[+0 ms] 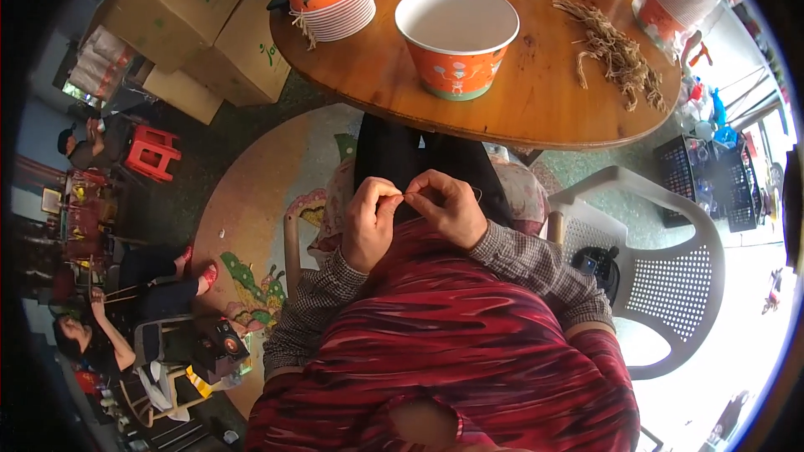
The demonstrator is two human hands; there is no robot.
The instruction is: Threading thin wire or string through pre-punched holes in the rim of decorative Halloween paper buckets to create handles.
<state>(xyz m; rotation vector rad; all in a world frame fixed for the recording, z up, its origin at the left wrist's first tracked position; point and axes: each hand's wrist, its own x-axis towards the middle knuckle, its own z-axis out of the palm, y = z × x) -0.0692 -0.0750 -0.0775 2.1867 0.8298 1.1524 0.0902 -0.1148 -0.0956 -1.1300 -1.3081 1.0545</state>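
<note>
In front of my lap, below the table edge, both hands meet with their fingertips pressed together. My left hand pinches with thumb and forefinger. Against it, my right hand pinches in the same way. A thin cord shows as a small curve beside the right hand's knuckles; the part between the fingertips is mostly hidden. On the table ahead stands an orange paper bucket with a white inside and a green base band. To its right lies a loose heap of brown twisted cords.
A stack of nested orange buckets stands at the table's left, cord hanging from it. Wrapped buckets are at the right. A grey plastic chair is beside me. Cardboard boxes and a red stool are left; two people sit there.
</note>
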